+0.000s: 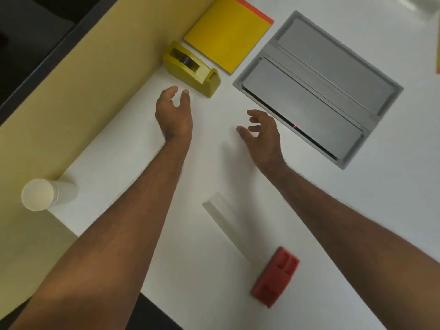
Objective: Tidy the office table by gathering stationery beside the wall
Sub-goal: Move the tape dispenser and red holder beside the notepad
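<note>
**Both hands free above the desk, stationery partly lined up along the partition**

The white table (204,177) is smooth and matte, bounded on its left by a pale yellow partition wall (78,75) with a flat, soft-looking face. Against that wall sits a yellow-green tape dispenser (192,70), a wedge-shaped plastic block with a dark hub in its open well; no roll of tape can be made out. Just beyond it lies a yellow notepad (228,36), rectangular, with an orange strip along its far edge and no readable writing. A white paper cup (41,194) stands by the wall nearer the person, its mouth showing only a plain inside.

A grey metal cable hatch (319,89) with two long flaps is set into the table; a small red light glows in its dark slot.

Well away from the wall, near the table's front edge, lie a clear plastic ruler (228,227), long and flat, its markings too blurred to read, and a red moulded block (276,277) with recessed panels, just beside the ruler's near end.

The left hand (173,113) hovers just short of the dispenser, fingers loosely curved and slightly parted, holding nothing. The right hand (262,134) hangs beside the hatch, fingers spread and relaxed, also unoccupied.
</note>
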Tool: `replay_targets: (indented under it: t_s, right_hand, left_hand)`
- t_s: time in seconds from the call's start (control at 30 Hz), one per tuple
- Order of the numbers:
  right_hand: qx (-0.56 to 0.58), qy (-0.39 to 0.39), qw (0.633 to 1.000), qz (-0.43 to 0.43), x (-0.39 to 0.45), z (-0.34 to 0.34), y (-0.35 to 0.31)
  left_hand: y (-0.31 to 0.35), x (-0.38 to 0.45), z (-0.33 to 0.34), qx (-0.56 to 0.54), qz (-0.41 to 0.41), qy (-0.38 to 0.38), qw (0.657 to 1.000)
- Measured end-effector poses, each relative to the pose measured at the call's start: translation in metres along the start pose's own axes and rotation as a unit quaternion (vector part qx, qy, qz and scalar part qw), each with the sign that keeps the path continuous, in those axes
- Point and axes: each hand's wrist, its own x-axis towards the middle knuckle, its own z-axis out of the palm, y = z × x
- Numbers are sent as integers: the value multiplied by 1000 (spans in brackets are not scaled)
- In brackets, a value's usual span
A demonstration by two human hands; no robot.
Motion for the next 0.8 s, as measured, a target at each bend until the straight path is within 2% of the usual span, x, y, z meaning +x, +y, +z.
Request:
replay_targets:
  t_s: [0.23, 0.67, 0.8]
  right_hand:
    - [-48, 12, 999, 1, -97, -62, 28]
    - [-48, 1, 998, 50, -239, -122, 88]
    - [-92, -26, 994, 57, -264, -132, 106]
  left_hand:
    - [-8, -107, -35, 25, 10, -22, 999]
    - [-81, -314, -81, 19, -84, -36, 996]
    - [-106, -377, -85, 25, -126, -43, 991]
